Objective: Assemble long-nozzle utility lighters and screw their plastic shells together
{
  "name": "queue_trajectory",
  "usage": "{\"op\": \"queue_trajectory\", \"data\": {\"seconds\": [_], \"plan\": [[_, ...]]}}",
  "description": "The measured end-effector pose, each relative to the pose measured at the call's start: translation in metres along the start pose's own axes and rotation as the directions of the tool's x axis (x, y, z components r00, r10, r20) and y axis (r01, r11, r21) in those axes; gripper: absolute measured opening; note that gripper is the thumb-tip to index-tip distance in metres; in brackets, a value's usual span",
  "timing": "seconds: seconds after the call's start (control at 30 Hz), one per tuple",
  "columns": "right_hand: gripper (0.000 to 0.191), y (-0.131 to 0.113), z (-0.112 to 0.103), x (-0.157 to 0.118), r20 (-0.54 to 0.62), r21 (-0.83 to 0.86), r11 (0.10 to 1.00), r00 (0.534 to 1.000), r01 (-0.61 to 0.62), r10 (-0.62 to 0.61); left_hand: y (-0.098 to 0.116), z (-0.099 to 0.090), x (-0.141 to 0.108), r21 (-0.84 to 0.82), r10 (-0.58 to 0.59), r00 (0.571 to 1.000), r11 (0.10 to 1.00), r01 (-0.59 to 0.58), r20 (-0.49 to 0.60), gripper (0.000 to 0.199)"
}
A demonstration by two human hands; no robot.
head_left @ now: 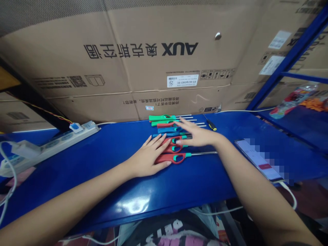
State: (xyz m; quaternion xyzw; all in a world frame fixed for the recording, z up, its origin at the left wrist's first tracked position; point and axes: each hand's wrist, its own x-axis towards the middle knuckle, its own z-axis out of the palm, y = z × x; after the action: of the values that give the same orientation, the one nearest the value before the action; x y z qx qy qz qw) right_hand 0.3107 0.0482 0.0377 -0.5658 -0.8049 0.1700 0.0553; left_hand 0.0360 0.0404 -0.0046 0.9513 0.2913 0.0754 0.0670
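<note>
Partner: How do the hands look on your feed?

Operator: I have both, palms down. The left hand (pixel 146 160) is open with its fingers spread, laid across the grip ends of the red lighters. I see the thumb alongside the nearest red lighter (pixel 167 158); it isn't closed round anything, though I can't tell how hard it presses.

Partner: And the right?

Operator: The right hand (pixel 198 135) is open too, fingers reaching leftward over the lighters' front parts. From my angle I can't tell whether those fingertips touch or hover.

Partner: Where exactly are the lighters?

Operator: In a row on the blue tabletop (pixel 123 198), side by side, metal tubes pointing to my right. I count green handles at the far end by the cardboard box (pixel 153 75), then a red, a blue lighter (pixel 166 130), and reds on the near side. Some are partly covered by the hands.

Partner: Anything close by?

Operator: A screwdriver (pixel 211 125) with a black and yellow handle lies just beyond the right hand. I get a phone (pixel 252 155) near the right forearm, its screen partly blurred, and a white power strip (pixel 66 138) over on the left.
</note>
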Motion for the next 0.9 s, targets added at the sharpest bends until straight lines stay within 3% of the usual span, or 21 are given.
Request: {"op": "queue_trajectory", "data": {"seconds": [0.07,0.13,0.2,0.3,0.4,0.57,0.63,0.73,0.83,0.87,0.9], "plan": [[0.08,0.017,-0.007,0.001,-0.187,-0.068,0.963,0.952,-0.259,0.243,0.003,0.002,0.001,-0.008,-0.001,1.0,1.0,0.001,-0.013,0.08],[0.069,0.037,-0.011,0.003,-0.281,-0.059,0.872,0.846,-0.486,0.453,0.007,0.004,0.001,-0.011,0.005,1.0,1.0,-0.005,-0.027,0.079],[0.063,0.055,-0.01,0.005,-0.297,-0.022,0.759,0.729,-0.651,0.617,0.009,0.006,0.002,0.001,-0.004,0.999,1.0,0.004,-0.032,0.079],[0.049,0.075,-0.007,0.007,-0.28,0.016,0.641,0.612,-0.767,0.739,0.011,0.009,0.006,0.026,-0.067,0.997,0.997,0.067,-0.029,0.083],[0.038,0.083,-0.006,0.009,-0.286,0.059,0.62,0.582,-0.783,0.762,0.012,0.015,0.014,0.019,-0.152,0.988,0.988,0.153,-0.036,0.089],[0.034,0.076,-0.016,0.003,-0.463,0.176,0.724,0.593,-0.666,0.659,0.017,0.018,0.019,-0.033,-0.213,0.971,0.977,0.21,-0.111,0.089],[0.025,0.07,-0.023,-0.001,-0.589,0.213,0.775,0.555,-0.595,0.588,0.021,0.011,0.013,-0.053,-0.178,0.969,0.984,0.171,-0.174,0.08],[0.026,0.057,-0.029,-0.003,-0.752,0.23,0.856,0.473,-0.464,0.459,0.025,-0.003,-0.003,-0.092,-0.137,0.955,0.989,0.117,-0.261,0.049],[0.029,0.031,-0.031,0.0,-0.875,0.311,0.946,0.361,-0.096,0.324,0.025,-0.012,-0.019,-0.123,-0.153,0.955,0.984,0.126,-0.253,0.029],[0.03,0.018,-0.031,0.001,-0.891,0.349,0.933,0.34,0.084,0.303,0.024,-0.013,-0.023,-0.13,-0.159,0.958,0.983,0.131,-0.238,0.028],[0.03,0.003,-0.031,0.003,-0.884,0.391,0.889,0.367,0.238,0.29,0.023,-0.012,-0.027,-0.138,-0.162,0.962,0.981,0.134,-0.22,0.029]]}}
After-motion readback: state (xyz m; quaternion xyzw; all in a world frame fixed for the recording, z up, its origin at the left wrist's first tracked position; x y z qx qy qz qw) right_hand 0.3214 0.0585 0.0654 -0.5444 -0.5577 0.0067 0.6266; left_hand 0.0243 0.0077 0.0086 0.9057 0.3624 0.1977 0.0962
